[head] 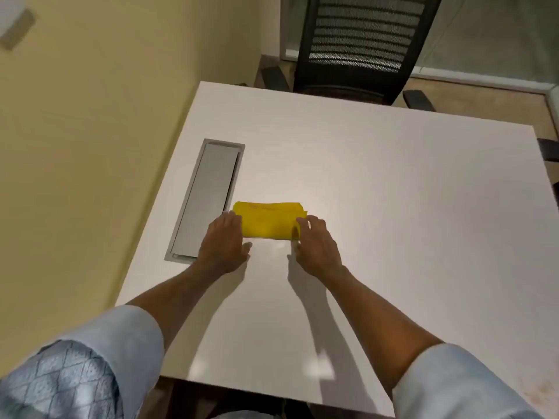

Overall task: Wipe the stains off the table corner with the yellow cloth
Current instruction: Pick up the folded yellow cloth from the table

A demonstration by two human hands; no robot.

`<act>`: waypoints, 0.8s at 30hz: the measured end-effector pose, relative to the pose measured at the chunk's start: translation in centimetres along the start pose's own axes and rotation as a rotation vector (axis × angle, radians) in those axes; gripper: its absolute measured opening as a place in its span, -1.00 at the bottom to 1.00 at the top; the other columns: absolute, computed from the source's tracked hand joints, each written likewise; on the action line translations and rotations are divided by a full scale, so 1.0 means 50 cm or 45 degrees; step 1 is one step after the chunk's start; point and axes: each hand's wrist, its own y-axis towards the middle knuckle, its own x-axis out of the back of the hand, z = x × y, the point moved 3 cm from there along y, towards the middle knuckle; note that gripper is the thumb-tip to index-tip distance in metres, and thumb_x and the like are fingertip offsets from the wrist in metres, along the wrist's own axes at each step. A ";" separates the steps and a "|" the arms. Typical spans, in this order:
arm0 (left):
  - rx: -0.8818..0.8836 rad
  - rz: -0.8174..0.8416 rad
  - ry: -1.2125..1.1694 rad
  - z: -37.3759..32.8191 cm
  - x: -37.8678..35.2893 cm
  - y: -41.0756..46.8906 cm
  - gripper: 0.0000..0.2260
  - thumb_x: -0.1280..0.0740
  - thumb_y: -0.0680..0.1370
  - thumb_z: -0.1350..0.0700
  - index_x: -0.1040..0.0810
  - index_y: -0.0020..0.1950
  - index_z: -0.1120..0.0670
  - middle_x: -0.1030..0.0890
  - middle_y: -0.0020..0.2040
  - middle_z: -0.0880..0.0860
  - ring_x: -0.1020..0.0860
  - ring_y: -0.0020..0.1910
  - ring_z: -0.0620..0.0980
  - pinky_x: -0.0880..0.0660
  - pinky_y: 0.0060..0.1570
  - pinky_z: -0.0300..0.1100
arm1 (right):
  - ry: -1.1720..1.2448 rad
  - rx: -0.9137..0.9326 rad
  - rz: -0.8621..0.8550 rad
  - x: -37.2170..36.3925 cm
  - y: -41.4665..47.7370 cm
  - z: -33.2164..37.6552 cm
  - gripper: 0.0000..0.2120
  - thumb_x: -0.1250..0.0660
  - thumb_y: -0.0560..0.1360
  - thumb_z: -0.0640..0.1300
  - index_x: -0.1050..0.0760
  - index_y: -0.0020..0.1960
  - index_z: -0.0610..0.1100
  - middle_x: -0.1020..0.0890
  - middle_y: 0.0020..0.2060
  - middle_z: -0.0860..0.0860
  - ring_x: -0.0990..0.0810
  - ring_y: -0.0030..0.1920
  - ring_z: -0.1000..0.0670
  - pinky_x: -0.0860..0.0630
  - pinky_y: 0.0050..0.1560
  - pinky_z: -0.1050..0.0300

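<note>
- Left hand lies flat on the white table, palm down, fingers loosely spread; fingertips touch the left end of the yellow cloth. Nothing clamped.
- Right hand mirrors it at the cloth's right end: fingers slightly curled, tips on or just against the folded edge, thumb overlapping the near right corner. Can't tell whether any fabric is actually pinched; looks more like resting than gripping.
- Cloth sits left of the table's centre, just right of the near end of the grey cable hatch, well away from all four table edges. Folded into a flat rectangular pad, long side running left-right.
- Handling, my read: light, soft, limp. It'll unfold if lifted by one layer. Best hold is a flat palm on top of the pad, or a pinch through all layers at one short end; either keeps the fold together for wiping.
- Table surface looks smooth, so the cloth should slide easily under light pressure.
- Stains: none resolvable from this view; can't say which corner is the target. Wiping not started.
- Count: one yellow cloth, one table, one cable hatch, one black mesh office chair at the far edge, two hands, both sleeves rolled to the elbow.
</note>
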 end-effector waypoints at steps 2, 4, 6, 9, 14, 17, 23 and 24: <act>-0.012 0.028 -0.002 0.021 -0.006 0.049 -0.45 -0.45 0.66 -0.02 -0.37 0.52 0.23 -0.45 0.52 0.26 -0.45 0.51 0.28 -0.41 0.53 0.16 | 0.034 -0.025 0.035 -0.008 0.045 0.005 -0.36 -0.43 0.55 -0.12 -0.27 0.54 -0.18 -0.38 0.47 -0.18 -0.40 0.42 -0.25 -0.56 0.19 -0.18; -0.014 0.110 0.015 0.035 -0.005 0.091 -0.43 -0.37 0.71 0.02 -0.26 0.61 0.24 -0.31 0.64 0.30 -0.33 0.63 0.30 -0.34 0.60 0.18 | 0.034 -0.059 0.061 -0.011 0.088 0.004 -0.35 -0.41 0.57 -0.10 -0.24 0.57 -0.19 -0.35 0.51 -0.18 -0.38 0.45 -0.26 -0.54 0.27 -0.18; 0.011 0.141 -0.020 0.044 -0.010 0.133 -0.47 -0.34 0.72 0.11 -0.25 0.63 0.24 -0.31 0.64 0.29 -0.34 0.61 0.29 -0.37 0.53 0.18 | 0.060 -0.080 0.071 -0.021 0.130 0.002 -0.32 -0.41 0.59 -0.07 -0.20 0.61 -0.16 -0.28 0.59 -0.16 -0.28 0.55 -0.25 -0.43 0.45 -0.17; 0.040 0.095 -0.060 0.048 -0.009 0.171 -0.56 -0.39 0.69 0.13 -0.38 0.53 0.22 -0.51 0.45 0.24 -0.49 0.39 0.26 -0.51 0.27 0.15 | 0.096 -0.078 0.088 -0.029 0.167 -0.006 -0.25 -0.45 0.56 -0.02 -0.19 0.64 -0.10 -0.26 0.63 -0.09 -0.22 0.59 -0.20 -0.34 0.51 -0.17; 0.060 0.086 -0.088 0.057 -0.019 0.197 -0.59 -0.50 0.65 0.04 -0.53 0.43 0.17 -0.57 0.34 0.20 -0.58 0.30 0.21 -0.58 0.23 0.08 | 0.022 -0.118 0.121 -0.045 0.191 -0.007 -0.34 -0.42 0.55 -0.07 -0.27 0.58 -0.06 -0.46 0.42 -0.13 -0.41 0.40 -0.23 -0.38 0.31 -0.14; 0.113 0.125 -0.208 0.060 -0.017 0.203 -0.67 -0.53 0.61 0.07 -0.64 0.32 0.17 -0.63 0.26 0.19 -0.61 0.21 0.18 -0.60 0.16 0.02 | 0.069 -0.195 0.112 -0.043 0.186 -0.013 -0.51 -0.41 0.55 -0.07 -0.43 0.46 -0.02 -0.56 0.25 -0.14 -0.49 0.30 -0.23 -0.36 0.28 -0.15; 0.002 0.400 -0.376 0.033 0.017 0.203 -0.81 -0.63 0.45 0.14 -0.75 0.03 0.11 -0.68 -0.09 0.01 -0.66 -0.03 0.06 -0.48 -0.17 -0.18 | 0.336 -0.330 0.079 -0.022 0.101 -0.067 -0.78 -0.53 0.42 -0.05 -0.66 0.07 0.04 -0.62 0.05 -0.06 -0.57 0.16 -0.16 -0.50 0.03 0.00; -0.039 0.433 -0.400 0.024 0.026 0.202 -0.81 -0.64 0.44 0.14 -0.75 0.00 0.10 -0.68 -0.12 0.00 -0.65 -0.06 0.03 -0.48 -0.23 -0.19 | 0.359 -0.333 0.044 -0.015 0.082 -0.076 -0.79 -0.53 0.40 -0.06 -0.65 0.02 0.06 -0.61 0.01 -0.03 -0.55 0.14 -0.13 -0.45 -0.05 0.06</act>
